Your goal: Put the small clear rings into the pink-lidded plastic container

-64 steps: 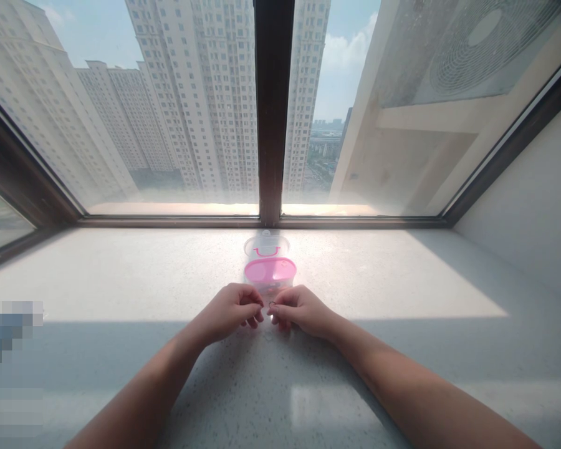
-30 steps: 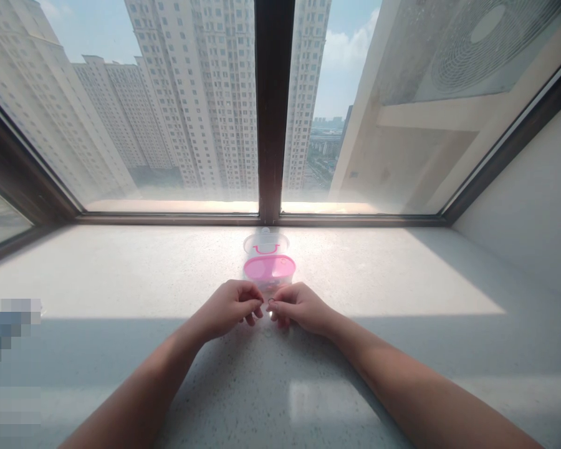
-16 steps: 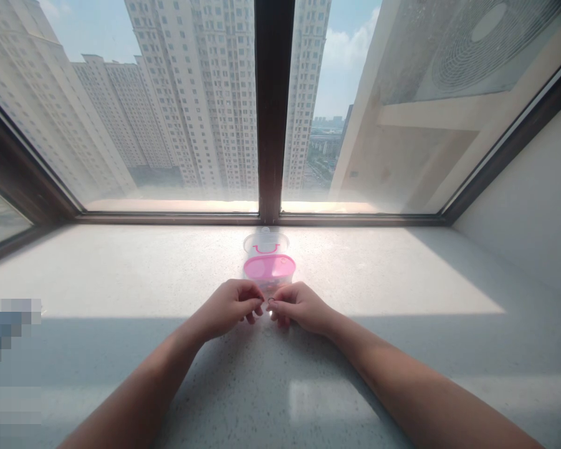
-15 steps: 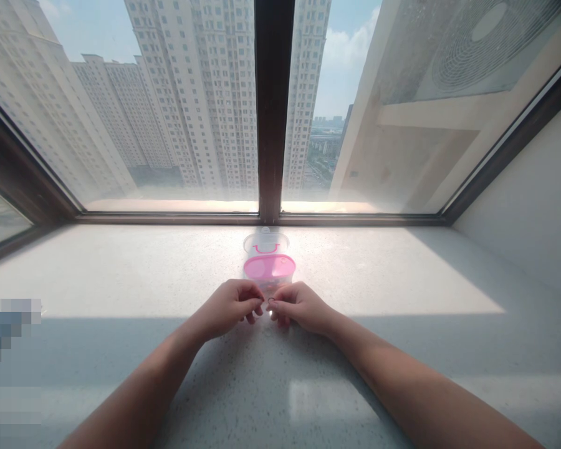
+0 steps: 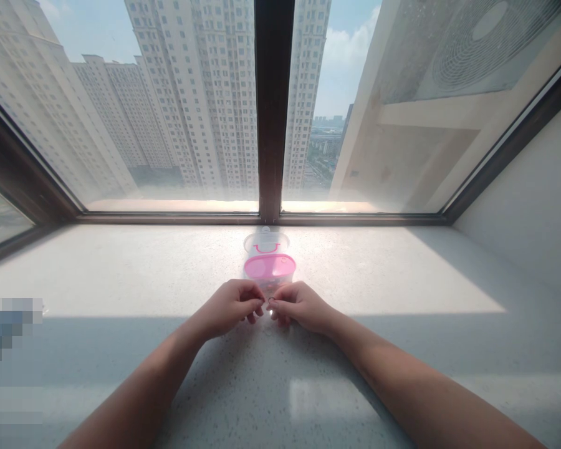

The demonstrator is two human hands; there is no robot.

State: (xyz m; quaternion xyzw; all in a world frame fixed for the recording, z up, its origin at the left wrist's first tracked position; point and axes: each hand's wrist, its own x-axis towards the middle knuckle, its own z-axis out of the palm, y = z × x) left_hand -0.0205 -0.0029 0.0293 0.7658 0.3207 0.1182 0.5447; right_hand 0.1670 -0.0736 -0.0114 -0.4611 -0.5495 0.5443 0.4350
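Note:
Close together over the sill, my left hand (image 5: 237, 305) and my right hand (image 5: 299, 305) each have thumb and forefinger pinched. At the right fingertips shows a small dark ring (image 5: 271, 300), thin and loop-shaped. What the left fingertips hold, if anything, is too small to make out. Just beyond my fingers stands an oval container with a pink top (image 5: 268, 267); small things seem to show through its clear lower side, partly hidden by my hands. Behind it is a clear oval plastic piece (image 5: 267, 239) with a curved pink handle.
The speckled pale sill (image 5: 121, 268) runs up to a dark window frame (image 5: 271, 125) at the back. At the right rises a white wall (image 5: 528, 193). A blurred-out bluish patch (image 5: 4, 330) lies at the left edge. Tall buildings stand outside.

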